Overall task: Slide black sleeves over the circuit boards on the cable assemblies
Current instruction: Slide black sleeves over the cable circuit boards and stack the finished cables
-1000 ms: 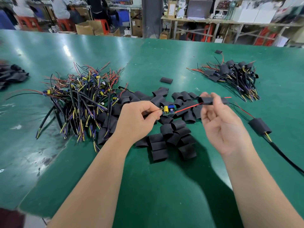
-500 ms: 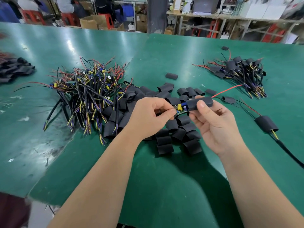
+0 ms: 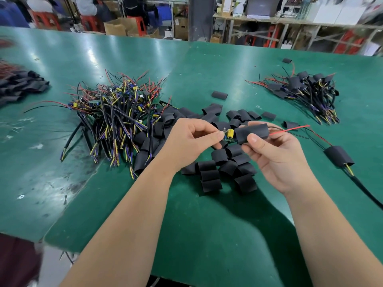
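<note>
The green tabletop [image 3: 207,235] is scuffed and marked on its near left side. Above it the left hand [image 3: 192,139] pinches the left end of a small circuit board [image 3: 228,137] between thumb and forefinger, with the other fingers curled under. The right hand [image 3: 277,160] grips a black sleeve [image 3: 251,131], thumb on its near face and fingers behind it. The sleeve's open mouth meets the right part of the board. A yellow capacitor [image 3: 230,133] and the board's left end stand bare outside it; how much of the board lies inside cannot be told. A red wire [image 3: 290,129] runs out of the sleeve's right end.

Both hands hold this above a scatter of loose sleeves [image 3: 226,170] lying on the tabletop just beneath them. To the right one sleeved assembly [image 3: 338,155] lies alone, and a thick black cable [image 3: 364,189] trails from it toward the near right edge. Left of the hands sits a tangled heap of bare cable assemblies [image 3: 116,117], touching the loose sleeves.

Farther back a single sleeve [image 3: 219,94] lies by itself, and at far right is a smaller heap of sleeved assemblies [image 3: 304,90]. At the far left edge lies another pile of sleeves [image 3: 20,85]. Beyond the tabletop stand cardboard boxes [image 3: 116,27], red stools [image 3: 141,25] and shelving [image 3: 290,23].
</note>
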Demonstrator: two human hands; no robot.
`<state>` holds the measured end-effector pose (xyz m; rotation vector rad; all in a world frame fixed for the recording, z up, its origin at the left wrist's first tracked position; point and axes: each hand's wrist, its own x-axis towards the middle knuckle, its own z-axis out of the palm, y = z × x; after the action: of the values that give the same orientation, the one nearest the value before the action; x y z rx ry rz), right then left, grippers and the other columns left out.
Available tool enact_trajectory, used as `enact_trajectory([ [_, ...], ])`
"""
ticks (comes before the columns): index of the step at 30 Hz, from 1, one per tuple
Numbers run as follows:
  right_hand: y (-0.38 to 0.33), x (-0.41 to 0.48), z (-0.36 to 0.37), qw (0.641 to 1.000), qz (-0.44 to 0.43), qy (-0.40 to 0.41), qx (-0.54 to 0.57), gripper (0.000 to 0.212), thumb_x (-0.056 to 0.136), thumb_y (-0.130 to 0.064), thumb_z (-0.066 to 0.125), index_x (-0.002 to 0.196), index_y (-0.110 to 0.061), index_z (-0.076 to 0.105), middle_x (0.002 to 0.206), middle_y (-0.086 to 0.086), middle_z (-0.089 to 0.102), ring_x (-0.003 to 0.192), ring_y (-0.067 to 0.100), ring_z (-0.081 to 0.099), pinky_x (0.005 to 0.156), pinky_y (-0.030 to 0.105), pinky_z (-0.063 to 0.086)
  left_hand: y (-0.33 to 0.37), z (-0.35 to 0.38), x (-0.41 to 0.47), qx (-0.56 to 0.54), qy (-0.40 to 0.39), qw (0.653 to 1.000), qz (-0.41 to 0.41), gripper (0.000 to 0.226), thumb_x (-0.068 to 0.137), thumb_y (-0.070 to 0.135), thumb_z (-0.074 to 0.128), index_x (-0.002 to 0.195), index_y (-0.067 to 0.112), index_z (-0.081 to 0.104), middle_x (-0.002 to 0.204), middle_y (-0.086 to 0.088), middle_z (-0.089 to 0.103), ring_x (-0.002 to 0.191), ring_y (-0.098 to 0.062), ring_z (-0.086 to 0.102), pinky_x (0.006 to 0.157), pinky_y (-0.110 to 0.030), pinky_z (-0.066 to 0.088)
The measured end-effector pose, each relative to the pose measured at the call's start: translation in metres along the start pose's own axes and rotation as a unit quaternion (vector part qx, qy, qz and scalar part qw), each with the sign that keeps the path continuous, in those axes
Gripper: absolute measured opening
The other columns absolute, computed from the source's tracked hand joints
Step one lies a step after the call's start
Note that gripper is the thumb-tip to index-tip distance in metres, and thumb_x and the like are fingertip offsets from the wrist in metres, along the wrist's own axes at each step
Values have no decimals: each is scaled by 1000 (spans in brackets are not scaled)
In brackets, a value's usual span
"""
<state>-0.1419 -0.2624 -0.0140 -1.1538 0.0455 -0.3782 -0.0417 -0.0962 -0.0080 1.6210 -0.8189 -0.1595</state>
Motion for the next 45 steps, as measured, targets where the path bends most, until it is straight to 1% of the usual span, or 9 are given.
enact_trajectory([
  [3, -3, 0, -2, 1000, 6, -10, 16, 37, 50, -28, 87, 85, -21, 78, 85, -3, 75, 75, 8, 69, 70, 22, 55, 0, 1, -2, -30, -9, 1000, -5, 15, 87, 4, 65, 75, 10, 71, 58, 6, 68, 48, 4, 53, 51, -7, 38],
  [9, -4, 0, -2, 1000, 16, 19, 15, 32, 53, -20, 80, 85, -18, 78, 81, 0, 74, 67, 10, 68, 67, 22, 55, -3, 2, 1, -39, -19, 999, -15, 11, 80, 19, 66, 73, 15, 72, 61, 3, 69, 55, -9, 53, 57, -19, 41],
  [16, -3, 0, 0, 999, -1, 41, -8, 37, 54, -22, 80, 90, -19, 75, 83, 5, 74, 75, 16, 71, 67, 23, 55, -3, -1, 1, -36, -2, 999, -19, 14, 85, 13, 67, 72, 18, 73, 59, 3, 69, 51, -8, 49, 50, -13, 34],
  [21, 1, 0, 5, 998, -14, 65, -9, 29, 54, -25, 80, 82, -16, 75, 88, 5, 75, 77, 17, 72, 65, 23, 54, -4, 2, 1, -19, -7, 1000, -19, 10, 83, 15, 67, 74, 13, 73, 62, -1, 70, 59, -43, 53, 61, -42, 42],
  [25, 1, 0, 3, 996, -27, 60, -56, 25, 54, -28, 82, 75, -18, 77, 84, 2, 75, 76, 17, 70, 64, 23, 53, -3, 0, 0, 14, -13, 1000, -21, 11, 83, 11, 68, 75, 6, 73, 61, -2, 70, 61, -25, 52, 62, -37, 40],
  [29, -3, 0, -2, 991, -59, 51, -104, 47, 45, -40, 91, 84, -19, 77, 84, 3, 74, 77, 22, 64, 67, 25, 53, 0, -1, 0, 30, -13, 999, -36, 11, 85, 8, 68, 75, 4, 73, 61, -3, 70, 63, -23, 54, 61, -46, 46],
  [34, 1, -1, -1, 980, -58, 46, -184, 38, 54, -37, 83, 87, -20, 74, 82, -2, 74, 72, 14, 66, 72, 26, 54, -1, -1, -2, 57, -36, 997, -30, 13, 84, 12, 69, 73, 5, 72, 62, -2, 70, 60, -23, 56, 60, -45, 50],
  [41, 3, -2, 3, 999, 5, 7, -51, 24, 53, -23, 80, 76, -20, 78, 77, -1, 74, 70, 12, 69, 66, 21, 54, -1, 2, -1, 3, -23, 999, -23, 13, 79, 16, 69, 70, 6, 71, 58, -1, 68, 61, -26, 54, 63, -50, 48],
  [45, 0, -2, 1, 999, 23, -19, -36, 32, 53, -15, 78, 86, -16, 76, 77, 0, 72, 72, 12, 69, 68, 21, 55, 0, 1, 0, -35, -14, 999, -25, 13, 81, 13, 68, 69, 9, 70, 54, 3, 65, 56, -15, 54, 57, -25, 41],
])
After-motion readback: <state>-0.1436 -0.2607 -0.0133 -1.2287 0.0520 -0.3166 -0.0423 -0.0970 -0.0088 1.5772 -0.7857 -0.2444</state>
